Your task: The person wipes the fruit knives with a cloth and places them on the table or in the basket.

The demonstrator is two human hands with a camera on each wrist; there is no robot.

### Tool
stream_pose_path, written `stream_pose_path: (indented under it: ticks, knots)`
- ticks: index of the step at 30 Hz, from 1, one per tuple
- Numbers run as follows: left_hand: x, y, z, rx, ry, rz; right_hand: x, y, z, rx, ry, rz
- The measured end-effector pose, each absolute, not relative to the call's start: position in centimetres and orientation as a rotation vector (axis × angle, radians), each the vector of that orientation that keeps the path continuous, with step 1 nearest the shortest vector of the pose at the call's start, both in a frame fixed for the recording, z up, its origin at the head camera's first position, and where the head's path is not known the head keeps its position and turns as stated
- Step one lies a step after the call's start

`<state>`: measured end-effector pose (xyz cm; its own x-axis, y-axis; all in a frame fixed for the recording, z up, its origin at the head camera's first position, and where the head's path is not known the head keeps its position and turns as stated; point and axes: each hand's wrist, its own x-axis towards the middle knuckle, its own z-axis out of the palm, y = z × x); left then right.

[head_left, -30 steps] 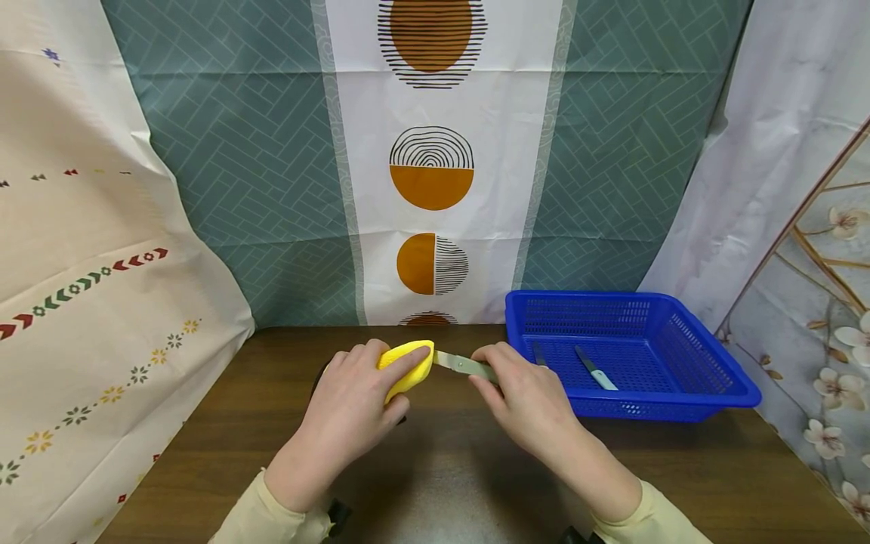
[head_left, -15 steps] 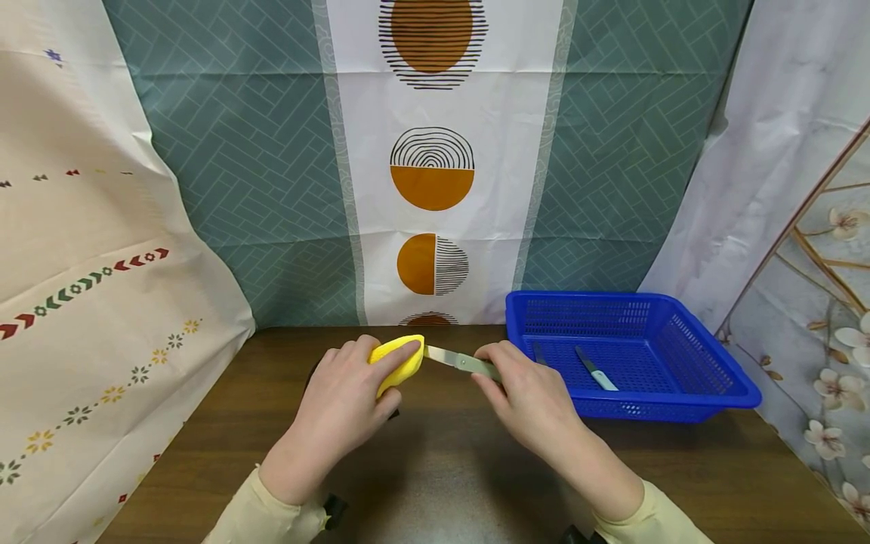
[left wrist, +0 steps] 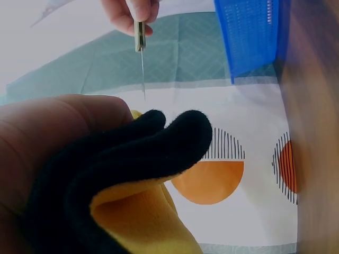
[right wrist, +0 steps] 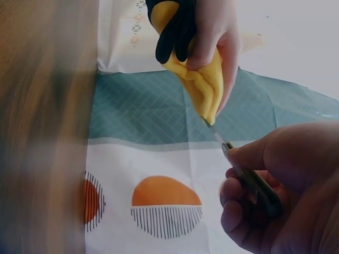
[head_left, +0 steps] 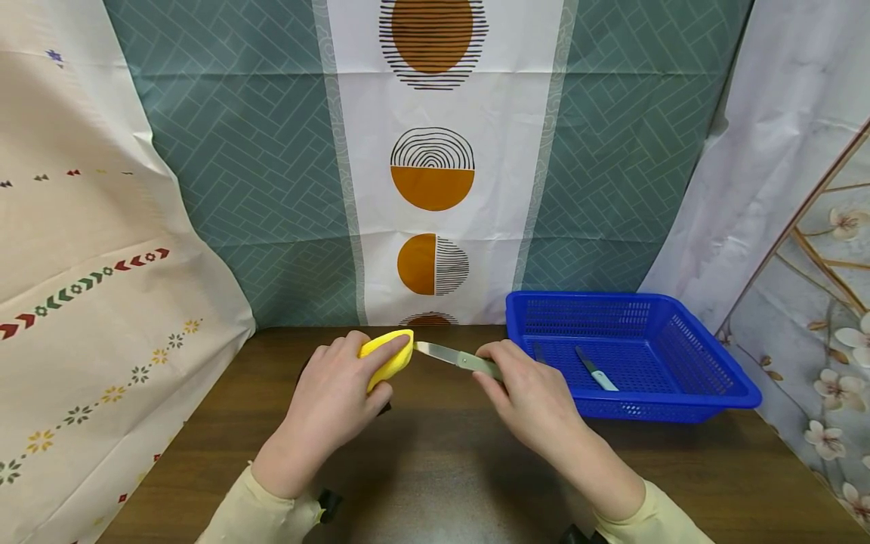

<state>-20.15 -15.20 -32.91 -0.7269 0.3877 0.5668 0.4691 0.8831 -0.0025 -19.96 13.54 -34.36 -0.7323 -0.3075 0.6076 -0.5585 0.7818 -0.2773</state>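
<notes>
A folded yellow cloth with black trim is gripped by my left hand, its index finger lying along the fold. My right hand holds a small knife by its pale green handle, the blade pointing left at the cloth. In the head view most of the blade is bare, its tip right at the cloth's edge. The right wrist view shows the yellow cloth narrowing to a pinched end at the blade tip, with the thumb and fingers wrapped round the knife handle.
A blue plastic basket stands on the wooden table to the right, beyond the right hand. Inside lie a knife with a pale handle and another blade, partly hidden by the hand. Patterned curtains hang behind.
My left hand has drawn the cloth leftward and slightly away, along the blade toward its tip, so more of the blade shows. The right hand and knife have hardly moved.
</notes>
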Motion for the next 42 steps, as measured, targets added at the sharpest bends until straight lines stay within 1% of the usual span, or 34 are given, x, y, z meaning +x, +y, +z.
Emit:
stream_pose_path:
  ticks: [18,42]
  knots:
    - [-20.2,-15.4,-32.6,-0.596,-2.475,-0.198,-19.9,13.6,-34.3,0.627,-2.44,0.622]
    - [-18.9,-12.9,-33.2,-0.766,-2.373,-0.142,-20.0,13.3,-34.7,0.618,-2.452,0.598]
